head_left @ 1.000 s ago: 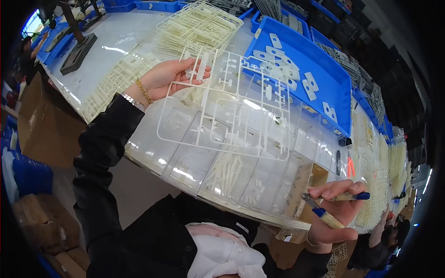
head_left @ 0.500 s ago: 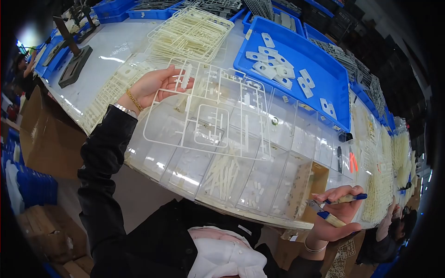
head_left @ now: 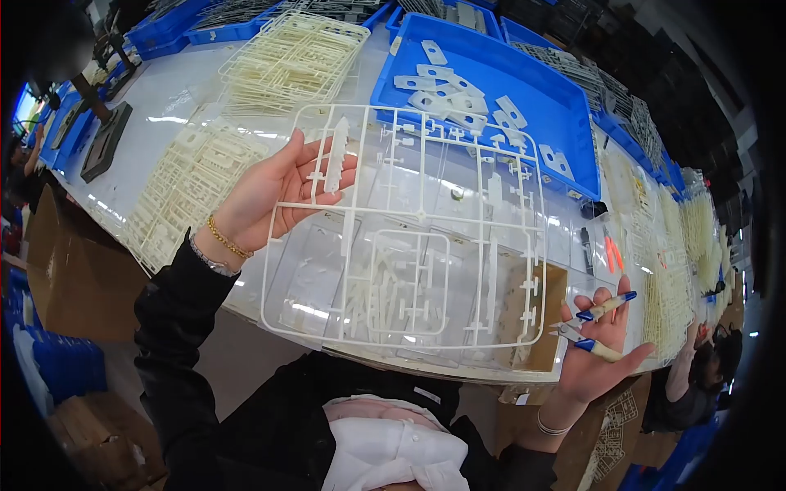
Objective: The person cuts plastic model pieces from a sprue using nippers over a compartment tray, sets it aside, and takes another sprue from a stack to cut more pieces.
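My left hand [head_left: 266,188] grips the left side of a large off-white plastic sprue frame [head_left: 420,216], with its fingers behind a long toothed part. Small parts still hang on the frame's runners. It is held up over a clear compartment tray [head_left: 307,254], partly covering it. Across the fingers of my right hand [head_left: 596,372] lies a pair of nippers [head_left: 606,351] with blue and cream handles, jaws spread and pointing left. The palm is turned up and the nippers are apart from the frame. Loose pale strips [head_left: 372,299] show through the frame in one compartment.
Behind the frame, a blue tray [head_left: 544,82] holds several flat white plates with holes [head_left: 438,102]. Stacked sprues [head_left: 291,61] stand at the back, more [head_left: 192,188] on the left. A black marker [head_left: 586,250] and orange pens [head_left: 613,255] lie right. Another person [head_left: 696,368] is at far right.
The sprue frame has come closer and tipped to face me more squarely, its right edge now further right. My right hand has opened its fingers more beneath the nippers.
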`<state>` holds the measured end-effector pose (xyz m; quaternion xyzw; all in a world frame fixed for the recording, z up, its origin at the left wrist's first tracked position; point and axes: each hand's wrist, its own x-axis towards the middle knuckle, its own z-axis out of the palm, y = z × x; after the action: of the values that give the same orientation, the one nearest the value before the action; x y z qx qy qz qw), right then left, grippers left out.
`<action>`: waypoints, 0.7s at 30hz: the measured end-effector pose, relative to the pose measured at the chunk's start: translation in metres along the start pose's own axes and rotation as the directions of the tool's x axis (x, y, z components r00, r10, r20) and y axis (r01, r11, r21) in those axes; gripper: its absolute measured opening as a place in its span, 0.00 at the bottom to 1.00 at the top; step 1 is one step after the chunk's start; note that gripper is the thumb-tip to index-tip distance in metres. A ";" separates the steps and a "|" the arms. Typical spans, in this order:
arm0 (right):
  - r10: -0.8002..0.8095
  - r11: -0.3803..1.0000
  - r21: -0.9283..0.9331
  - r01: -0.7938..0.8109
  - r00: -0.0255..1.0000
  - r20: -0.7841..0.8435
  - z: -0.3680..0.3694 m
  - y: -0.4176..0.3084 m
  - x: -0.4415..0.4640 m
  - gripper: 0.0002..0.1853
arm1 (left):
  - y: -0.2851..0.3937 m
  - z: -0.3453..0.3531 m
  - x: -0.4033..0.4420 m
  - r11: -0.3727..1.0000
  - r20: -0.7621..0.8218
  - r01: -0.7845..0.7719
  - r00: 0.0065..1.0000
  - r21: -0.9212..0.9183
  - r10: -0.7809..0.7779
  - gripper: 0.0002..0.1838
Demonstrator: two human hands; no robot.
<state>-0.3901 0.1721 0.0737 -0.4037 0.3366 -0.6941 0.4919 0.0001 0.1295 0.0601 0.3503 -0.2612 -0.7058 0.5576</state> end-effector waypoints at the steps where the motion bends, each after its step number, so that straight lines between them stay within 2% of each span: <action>1: -0.004 0.999 -0.033 0.003 1.000 -0.028 -0.006 0.001 0.000 0.50 | -0.005 0.003 0.002 0.999 0.047 0.022 0.999 0.033 -0.024 0.29; 4: -0.059 0.983 -0.174 0.063 0.998 0.028 -0.053 0.001 0.008 0.47 | -0.016 0.012 0.007 0.990 0.111 0.108 0.987 0.085 -0.117 0.29; 8: 0.011 1.000 -0.029 -0.010 1.000 0.022 -0.061 -0.016 0.006 0.46 | -0.034 0.025 0.007 0.974 0.148 0.099 0.980 0.204 -0.130 0.25; 10: 0.024 0.997 -0.076 -0.020 0.998 0.052 -0.060 -0.018 0.007 0.51 | -0.042 0.027 0.008 0.955 0.135 0.088 0.982 0.282 -0.130 0.25; 13: 0.051 0.995 -0.087 -0.039 0.989 0.139 -0.055 -0.019 0.010 0.59 | -0.044 0.026 0.010 0.963 0.117 0.176 0.972 0.205 -0.203 0.25; 16: 0.003 0.986 -0.160 0.039 0.966 0.257 -0.036 -0.014 0.018 0.61 | -0.047 0.028 0.007 0.957 0.108 0.182 0.972 0.227 -0.211 0.24; 19: 0.030 0.981 -0.194 0.031 0.952 0.304 -0.012 -0.009 0.023 0.62 | -0.049 0.034 0.003 0.949 0.082 0.182 0.974 0.258 -0.209 0.23; 21: 0.078 0.964 -0.264 -0.004 0.961 0.267 -0.002 -0.003 0.024 0.61 | -0.051 0.034 0.003 0.946 0.107 0.199 0.967 0.255 -0.232 0.23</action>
<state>-0.3976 0.1501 0.0815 -0.5504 0.3618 -0.5704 0.4907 -0.0574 0.1380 0.0417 0.3934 -0.3427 -0.7475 0.4112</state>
